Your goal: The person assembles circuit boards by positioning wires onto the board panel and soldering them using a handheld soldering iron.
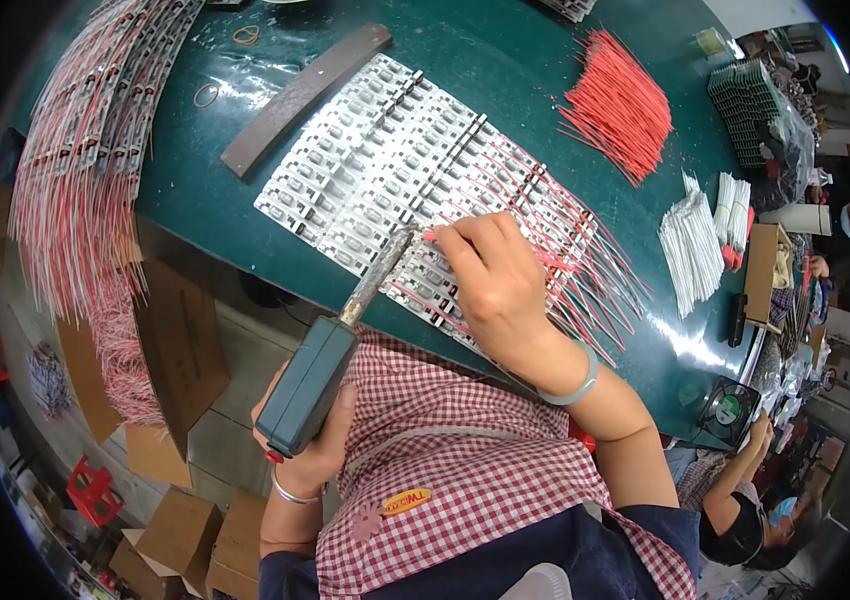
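My left hand (330,436) is wrapped round a dark green soldering gun (307,388). Its metal barrel slants up to a tip at the rows of small white parts (350,190), which look like joined sockets or holders with metal pieces. Beside that tip, my right hand (497,280) pinches a thin red wire, whose end shows just past the fingertips. Red and white wires (585,262) trail off the right side of the rows, partly beneath my right hand and wrist. The exact contact between tip, wire and part is too small to tell.
A dark bar (305,100) borders the rows at upper left. Red wires (620,110) and white wires (690,245) lie in piles on the green table (485,45). Wired strips (95,130) hang over its left edge above a cardboard box (180,345). A small fan (730,408) stands at right, near another person.
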`<state>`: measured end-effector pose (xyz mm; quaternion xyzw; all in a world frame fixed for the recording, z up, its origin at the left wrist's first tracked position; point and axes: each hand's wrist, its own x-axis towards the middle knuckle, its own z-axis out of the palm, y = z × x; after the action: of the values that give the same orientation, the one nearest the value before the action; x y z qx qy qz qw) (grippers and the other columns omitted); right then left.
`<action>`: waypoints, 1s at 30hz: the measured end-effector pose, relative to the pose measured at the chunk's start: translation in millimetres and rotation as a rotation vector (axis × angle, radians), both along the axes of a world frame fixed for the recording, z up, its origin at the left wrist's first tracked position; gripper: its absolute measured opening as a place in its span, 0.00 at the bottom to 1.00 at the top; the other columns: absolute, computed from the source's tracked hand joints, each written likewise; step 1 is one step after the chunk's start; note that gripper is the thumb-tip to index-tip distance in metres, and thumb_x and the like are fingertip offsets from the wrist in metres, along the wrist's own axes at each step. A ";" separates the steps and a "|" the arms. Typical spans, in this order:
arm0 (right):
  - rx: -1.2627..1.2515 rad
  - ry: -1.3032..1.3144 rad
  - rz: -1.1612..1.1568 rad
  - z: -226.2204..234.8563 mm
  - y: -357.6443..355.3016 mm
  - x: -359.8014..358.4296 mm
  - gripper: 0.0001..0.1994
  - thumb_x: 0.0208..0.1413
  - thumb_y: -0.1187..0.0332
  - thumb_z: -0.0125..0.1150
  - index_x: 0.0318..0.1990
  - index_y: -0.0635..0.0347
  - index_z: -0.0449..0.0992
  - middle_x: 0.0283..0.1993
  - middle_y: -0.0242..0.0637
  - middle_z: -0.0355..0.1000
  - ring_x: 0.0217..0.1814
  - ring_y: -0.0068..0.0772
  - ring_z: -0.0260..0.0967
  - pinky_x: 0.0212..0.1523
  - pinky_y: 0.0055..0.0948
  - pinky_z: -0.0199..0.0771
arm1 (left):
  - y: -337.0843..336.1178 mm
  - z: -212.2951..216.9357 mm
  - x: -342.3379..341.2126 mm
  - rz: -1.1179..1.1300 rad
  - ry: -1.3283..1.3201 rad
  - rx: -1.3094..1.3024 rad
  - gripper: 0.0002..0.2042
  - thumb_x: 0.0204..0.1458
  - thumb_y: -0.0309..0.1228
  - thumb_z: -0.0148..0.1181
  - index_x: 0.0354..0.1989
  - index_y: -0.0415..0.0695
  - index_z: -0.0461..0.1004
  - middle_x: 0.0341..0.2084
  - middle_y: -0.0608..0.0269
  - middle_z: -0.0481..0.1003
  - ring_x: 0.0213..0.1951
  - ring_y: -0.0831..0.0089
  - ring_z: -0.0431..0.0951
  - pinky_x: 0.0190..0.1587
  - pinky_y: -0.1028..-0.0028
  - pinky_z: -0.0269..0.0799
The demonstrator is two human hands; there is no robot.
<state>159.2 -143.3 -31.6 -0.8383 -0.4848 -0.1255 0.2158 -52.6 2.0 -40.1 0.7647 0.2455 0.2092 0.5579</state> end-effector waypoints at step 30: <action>-0.020 0.034 0.039 2.0 -2.2 -8.0 0.15 0.42 0.77 0.60 0.41 0.70 0.77 0.37 0.41 0.70 0.39 0.39 0.68 0.35 0.32 0.72 | -5.3 -10.3 -19.1 -0.018 0.124 -0.084 0.11 0.45 0.21 0.69 0.38 0.32 0.78 0.33 0.51 0.78 0.30 0.62 0.81 0.35 0.72 0.76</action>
<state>151.2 -145.5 -29.7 -0.8327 -0.4985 -0.1020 0.2183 -71.6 -3.3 -50.4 0.7543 0.2814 0.1458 0.5750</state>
